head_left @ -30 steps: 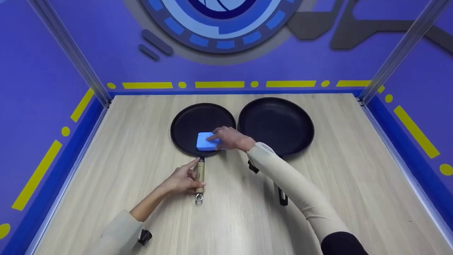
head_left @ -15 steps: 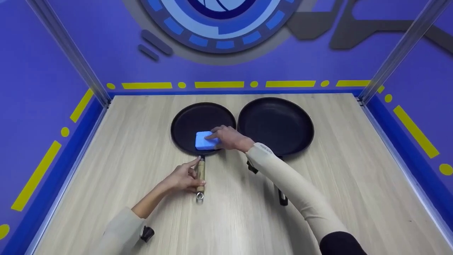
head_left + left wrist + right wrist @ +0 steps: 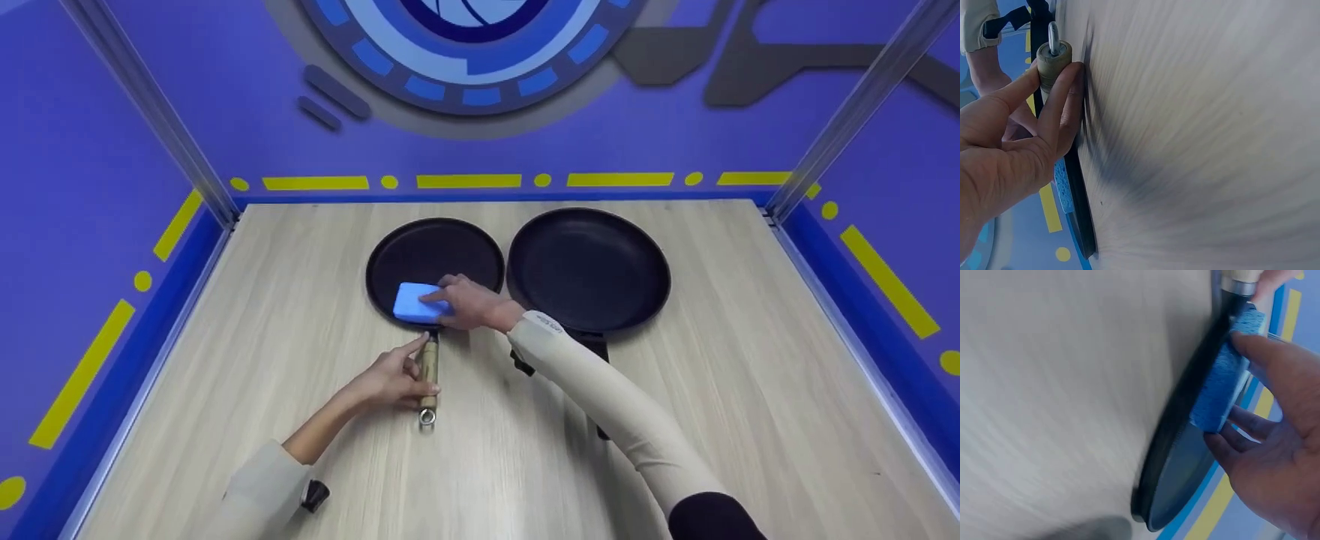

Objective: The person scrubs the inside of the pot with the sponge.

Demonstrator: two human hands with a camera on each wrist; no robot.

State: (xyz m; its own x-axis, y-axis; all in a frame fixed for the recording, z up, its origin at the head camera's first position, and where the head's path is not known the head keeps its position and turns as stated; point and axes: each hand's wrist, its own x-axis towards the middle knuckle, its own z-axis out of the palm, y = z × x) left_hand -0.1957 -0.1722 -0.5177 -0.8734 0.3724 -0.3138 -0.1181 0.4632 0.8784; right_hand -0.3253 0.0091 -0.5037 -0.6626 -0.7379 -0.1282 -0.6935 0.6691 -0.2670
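A flat black pan [image 3: 420, 251] with a wooden handle [image 3: 429, 367] lies on the table, its handle toward me. My left hand [image 3: 390, 381] grips that handle from the left; in the left wrist view the thumb and fingers close round its ringed end [image 3: 1053, 59]. A blue sponge [image 3: 414, 303] is on the near part of the pan, close to the rim. My right hand [image 3: 472, 301] holds the sponge from the right, and in the right wrist view thumb and fingers pinch the sponge [image 3: 1221, 382] at its edges.
A larger black frying pan [image 3: 589, 270] stands right beside the first one, its handle [image 3: 598, 349] partly hidden under my right sleeve [image 3: 607, 405]. Blue panels with yellow marks [image 3: 469, 181] enclose the wooden tabletop [image 3: 300, 277] at the back and sides.
The sponge and my right hand have shifted left and slightly toward me across the pan. My left hand keeps its grip on the handle.
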